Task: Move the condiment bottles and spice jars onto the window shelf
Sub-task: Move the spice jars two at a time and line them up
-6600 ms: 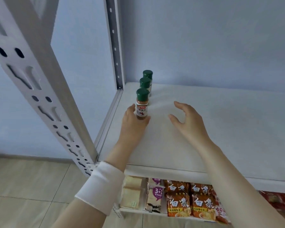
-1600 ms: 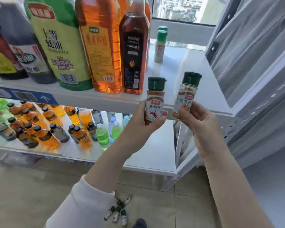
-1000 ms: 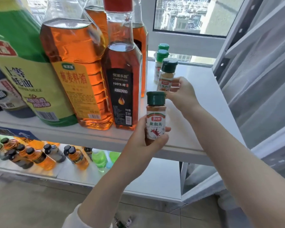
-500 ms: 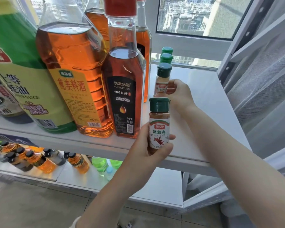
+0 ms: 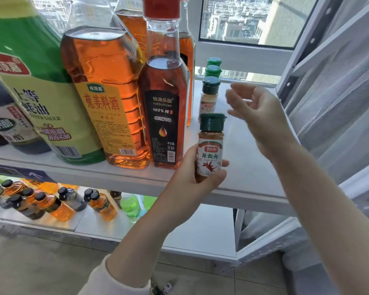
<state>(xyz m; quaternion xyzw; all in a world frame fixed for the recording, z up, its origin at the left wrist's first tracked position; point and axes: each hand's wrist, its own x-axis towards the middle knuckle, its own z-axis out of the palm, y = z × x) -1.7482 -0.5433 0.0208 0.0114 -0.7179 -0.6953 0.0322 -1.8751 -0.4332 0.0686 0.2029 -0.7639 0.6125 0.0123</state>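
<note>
White window shelf [image 5: 247, 167]: three green-capped spice jars [image 5: 209, 96] filed rearward beside the black-labelled oil bottle [image 5: 164, 116]. Our left hand [image 5: 192, 177] pinches a green-capped chilli-powder jar [image 5: 210, 145] upright, likely next in file; our right hand [image 5: 258, 116] hovers spread, empty.

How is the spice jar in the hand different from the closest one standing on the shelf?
The chili powder jar is held in the left hand, in front of the window shelf; the paler spice jar stands there alone. The held jar's powder is darker orange with a chili picture. Both have green caps.
</note>
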